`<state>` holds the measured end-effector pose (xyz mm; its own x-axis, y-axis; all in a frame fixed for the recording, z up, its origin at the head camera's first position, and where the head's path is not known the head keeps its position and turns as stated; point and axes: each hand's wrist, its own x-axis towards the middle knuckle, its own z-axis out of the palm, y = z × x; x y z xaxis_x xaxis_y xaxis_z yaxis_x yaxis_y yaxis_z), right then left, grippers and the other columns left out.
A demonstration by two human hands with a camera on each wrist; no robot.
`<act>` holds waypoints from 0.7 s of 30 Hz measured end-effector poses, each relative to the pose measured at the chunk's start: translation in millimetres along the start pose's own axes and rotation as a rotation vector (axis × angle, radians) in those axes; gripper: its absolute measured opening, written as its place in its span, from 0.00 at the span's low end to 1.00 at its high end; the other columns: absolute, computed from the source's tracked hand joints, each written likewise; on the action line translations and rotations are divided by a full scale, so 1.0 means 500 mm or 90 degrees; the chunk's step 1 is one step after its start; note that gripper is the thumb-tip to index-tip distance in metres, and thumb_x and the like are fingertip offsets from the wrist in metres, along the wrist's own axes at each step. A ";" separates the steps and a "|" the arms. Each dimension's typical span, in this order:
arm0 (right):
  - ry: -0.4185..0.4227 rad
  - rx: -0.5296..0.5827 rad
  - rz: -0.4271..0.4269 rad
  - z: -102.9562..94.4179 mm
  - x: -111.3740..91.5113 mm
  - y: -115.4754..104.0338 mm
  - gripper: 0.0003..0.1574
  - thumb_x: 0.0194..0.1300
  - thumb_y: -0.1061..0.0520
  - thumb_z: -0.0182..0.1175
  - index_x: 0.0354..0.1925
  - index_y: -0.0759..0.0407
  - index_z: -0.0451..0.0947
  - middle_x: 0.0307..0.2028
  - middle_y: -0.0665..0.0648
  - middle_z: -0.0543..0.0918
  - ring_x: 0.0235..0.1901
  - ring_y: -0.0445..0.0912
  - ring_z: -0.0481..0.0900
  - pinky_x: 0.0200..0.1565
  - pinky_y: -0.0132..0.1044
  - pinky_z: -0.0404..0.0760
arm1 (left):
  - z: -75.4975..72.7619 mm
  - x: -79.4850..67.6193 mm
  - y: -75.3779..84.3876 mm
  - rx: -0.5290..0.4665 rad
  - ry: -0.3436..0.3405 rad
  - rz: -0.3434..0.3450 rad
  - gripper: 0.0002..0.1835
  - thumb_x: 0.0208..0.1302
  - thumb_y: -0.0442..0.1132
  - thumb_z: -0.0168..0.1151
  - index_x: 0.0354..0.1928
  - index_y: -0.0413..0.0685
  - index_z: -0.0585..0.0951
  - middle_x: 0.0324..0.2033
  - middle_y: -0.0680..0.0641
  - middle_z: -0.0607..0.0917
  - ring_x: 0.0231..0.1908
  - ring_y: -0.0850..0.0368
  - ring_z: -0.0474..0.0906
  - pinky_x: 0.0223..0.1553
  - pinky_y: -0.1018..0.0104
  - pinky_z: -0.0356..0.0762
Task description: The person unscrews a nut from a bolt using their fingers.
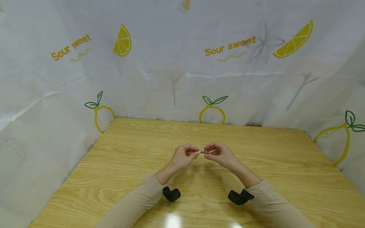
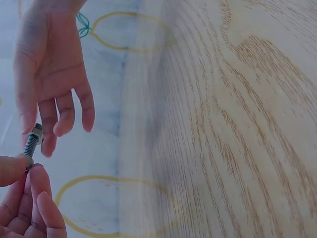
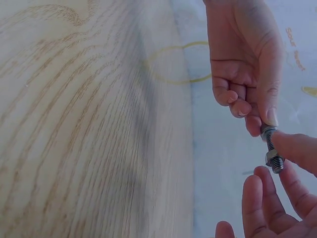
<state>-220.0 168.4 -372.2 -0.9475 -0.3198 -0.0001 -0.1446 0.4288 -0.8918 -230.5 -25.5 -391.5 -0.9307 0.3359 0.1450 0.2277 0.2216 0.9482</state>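
A metal bolt [image 1: 202, 152] is held level between both hands, above the table. My left hand [image 1: 182, 156] pinches its head end between thumb and fingers, seen closer in the left wrist view. A hex nut [image 3: 273, 156] sits on the threads near the bolt's free end, with a little thread sticking out beyond it. Around that nut, the thumb and index finger of my right hand [image 1: 223, 155] close in a pinch; the other right fingers are loosely bent. The fingers partly cover the bolt head.
Beneath the hands spreads a wood-grain table [image 1: 137, 148]. A white curtain [image 1: 159, 47] printed with lemons hangs behind it and along the sides. Black wrist-worn devices [image 1: 171, 194] jut from both sleeves over the table.
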 end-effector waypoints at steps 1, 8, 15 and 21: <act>0.001 -0.002 0.003 0.000 0.000 0.000 0.26 0.65 0.50 0.58 0.54 0.66 0.71 0.50 0.64 0.77 0.46 0.50 0.78 0.49 0.49 0.78 | 0.000 0.000 -0.001 0.000 0.000 0.002 0.11 0.64 0.37 0.59 0.42 0.36 0.81 0.35 0.35 0.83 0.38 0.34 0.79 0.29 0.73 0.76; -0.029 -0.006 0.026 -0.002 0.003 -0.003 0.26 0.70 0.47 0.50 0.52 0.68 0.74 0.45 0.64 0.83 0.45 0.58 0.79 0.53 0.54 0.74 | 0.000 0.001 -0.003 0.003 0.003 -0.002 0.11 0.64 0.38 0.59 0.42 0.37 0.81 0.36 0.34 0.83 0.38 0.35 0.79 0.29 0.72 0.75; -0.014 0.016 -0.004 0.000 0.002 0.003 0.22 0.65 0.54 0.59 0.51 0.67 0.72 0.48 0.65 0.78 0.45 0.51 0.79 0.49 0.50 0.77 | -0.001 0.001 -0.003 -0.001 0.005 -0.006 0.11 0.64 0.37 0.59 0.42 0.37 0.81 0.36 0.34 0.83 0.38 0.35 0.79 0.30 0.72 0.76; -0.014 -0.004 0.018 0.002 0.004 0.002 0.27 0.68 0.47 0.54 0.56 0.66 0.71 0.49 0.66 0.80 0.46 0.56 0.78 0.52 0.52 0.76 | -0.001 0.000 -0.002 0.002 0.004 -0.002 0.11 0.64 0.38 0.59 0.42 0.37 0.81 0.36 0.34 0.83 0.38 0.35 0.79 0.29 0.72 0.75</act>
<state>-222.0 167.4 -373.3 -0.9447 -0.3261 -0.0348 -0.1203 0.4433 -0.8883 -231.1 -26.1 -392.3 -0.9330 0.3298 0.1441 0.2259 0.2249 0.9478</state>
